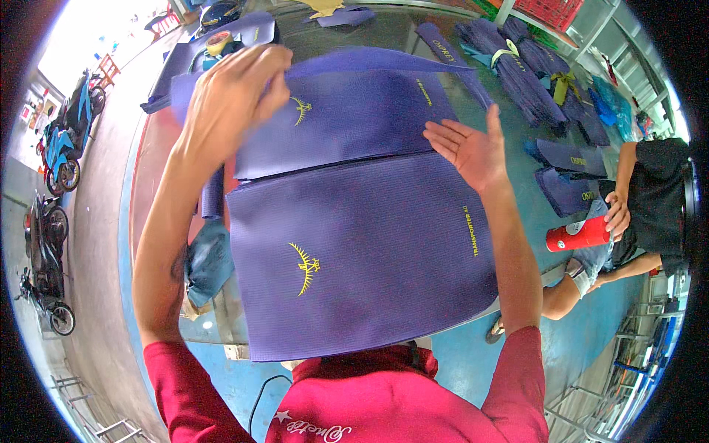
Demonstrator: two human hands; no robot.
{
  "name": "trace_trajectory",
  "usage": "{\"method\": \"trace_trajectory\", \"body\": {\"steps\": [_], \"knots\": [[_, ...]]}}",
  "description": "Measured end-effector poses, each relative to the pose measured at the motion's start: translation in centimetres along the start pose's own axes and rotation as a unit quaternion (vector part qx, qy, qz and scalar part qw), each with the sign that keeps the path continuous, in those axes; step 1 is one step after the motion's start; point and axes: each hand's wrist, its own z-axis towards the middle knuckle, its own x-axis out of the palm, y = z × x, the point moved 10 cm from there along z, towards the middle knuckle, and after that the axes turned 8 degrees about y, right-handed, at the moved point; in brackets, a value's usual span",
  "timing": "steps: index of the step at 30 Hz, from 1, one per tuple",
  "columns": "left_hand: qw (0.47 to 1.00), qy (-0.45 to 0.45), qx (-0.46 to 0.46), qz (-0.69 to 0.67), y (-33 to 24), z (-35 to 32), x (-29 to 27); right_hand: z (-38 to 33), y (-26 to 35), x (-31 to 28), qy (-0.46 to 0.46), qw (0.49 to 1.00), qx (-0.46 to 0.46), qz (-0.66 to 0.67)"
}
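Observation:
Two stacks or panels of purple ribbed fabric lie in front of me. The near panel [369, 244] bears a yellow emblem and small yellow lettering. Just beyond it the far panel [362, 118] shows similar printing, and a loose purple sheet [362, 60] bows up along its far edge. Over the far panel's left side is my left hand [236, 96], slightly blurred, its fingers curled together; whatever is in them is hidden. My right hand [469, 151] is open at the far panel's right edge, fingers stretched and palm showing, with nothing in it.
A tape roll [218, 43] rests on purple pieces at the far left. Tied purple bundles [509, 70] and more purple pieces [569, 159] lie to the right. Beside them another person's hand [617, 215] holds a red cylinder [576, 235]. Motorbikes [52, 251] stand far left.

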Motion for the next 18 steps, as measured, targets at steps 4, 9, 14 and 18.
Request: {"method": "trace_trajectory", "body": {"steps": [4, 9, 14, 18], "knots": [[0.992, 0.11, 0.067, 0.018, -9.1, -9.9, -4.6, -2.7, 0.6, -0.8, 0.006, 0.999, 0.03, 0.019], [0.962, 0.26, 0.082, -0.007, -18.1, -22.0, -2.7, -4.3, -1.4, -2.1, 0.024, 0.985, 0.136, -0.108], [0.935, 0.277, -0.144, -0.168, -15.5, -26.5, -0.3, -3.1, -2.8, 0.9, 0.005, 0.898, 0.132, -0.42], [0.893, 0.189, -0.409, 0.001, -6.5, -28.6, -2.3, -1.4, -2.9, -0.4, -0.044, 0.852, 0.081, -0.516]]}}
